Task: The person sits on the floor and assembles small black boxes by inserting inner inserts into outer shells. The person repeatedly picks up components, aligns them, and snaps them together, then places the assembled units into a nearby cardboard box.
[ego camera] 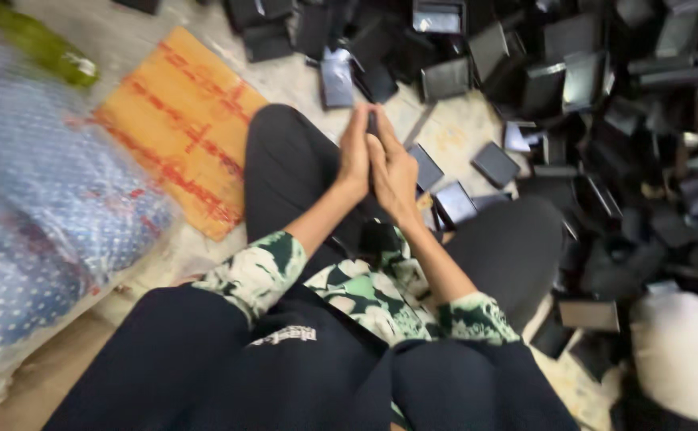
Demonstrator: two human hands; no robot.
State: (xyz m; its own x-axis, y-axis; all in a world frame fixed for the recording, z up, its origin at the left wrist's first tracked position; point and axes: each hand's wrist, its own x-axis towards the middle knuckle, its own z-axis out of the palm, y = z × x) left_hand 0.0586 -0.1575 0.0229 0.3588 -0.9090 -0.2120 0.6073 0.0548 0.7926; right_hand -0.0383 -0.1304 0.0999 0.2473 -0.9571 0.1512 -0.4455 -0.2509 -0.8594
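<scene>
I sit on the floor in dark trousers and a green-and-white patterned top. My left hand (354,153) and my right hand (394,169) are pressed together, palms facing, above my raised knee. Between them sits a small dark flat object (373,121), only its top edge showing above the fingers. Most of it is hidden by my palms. Just beyond the hands lie several flat black wallets (427,167) on the floor.
A large heap of black wallets and boxes (604,96) fills the right and far side. An orange printed cardboard sheet (179,128) lies at left, beside a bulky plastic-wrapped blue bundle (37,199). A green bottle (41,44) is top left, a white cap (684,351) bottom right.
</scene>
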